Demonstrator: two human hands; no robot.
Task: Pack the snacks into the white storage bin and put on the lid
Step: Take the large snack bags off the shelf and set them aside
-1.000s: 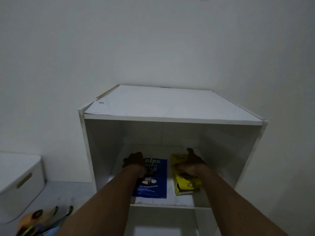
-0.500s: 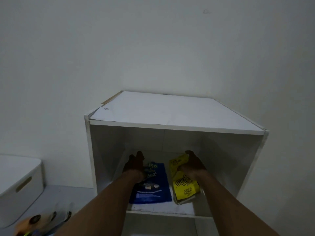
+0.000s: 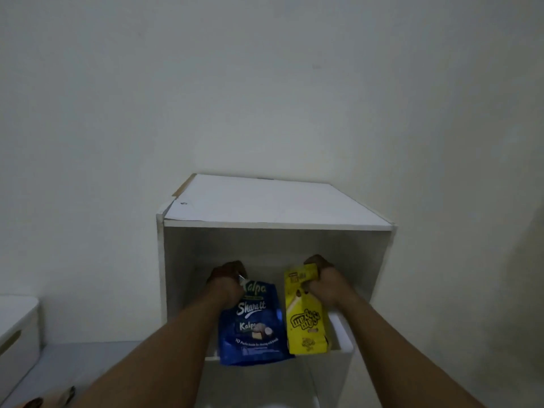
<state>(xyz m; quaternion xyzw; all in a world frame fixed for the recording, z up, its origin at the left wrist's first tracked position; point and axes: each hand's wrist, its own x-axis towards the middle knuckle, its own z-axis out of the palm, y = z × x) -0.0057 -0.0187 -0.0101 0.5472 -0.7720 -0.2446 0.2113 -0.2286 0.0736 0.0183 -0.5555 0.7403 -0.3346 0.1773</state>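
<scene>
Blue Kalpa snack bag point(image 3: 253, 322) hangs at front of white cabinet point(image 3: 265, 207) shelf, top corner pinched in left hand point(image 3: 226, 282). Bag bottom dips past shelf front edge. Yellow snack bag point(image 3: 306, 322) just right of it, top squeezed in right hand point(image 3: 323, 282). White storage bin point(image 3: 17, 328) sits low, well left of cabinet.

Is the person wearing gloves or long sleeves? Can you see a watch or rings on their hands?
No gloves and no sleeves: both arms are bare as far as the picture shows. The left hand and the right hand show no watch, bracelet or ring, though the light is dim, so a thin ring could be missed.
</scene>
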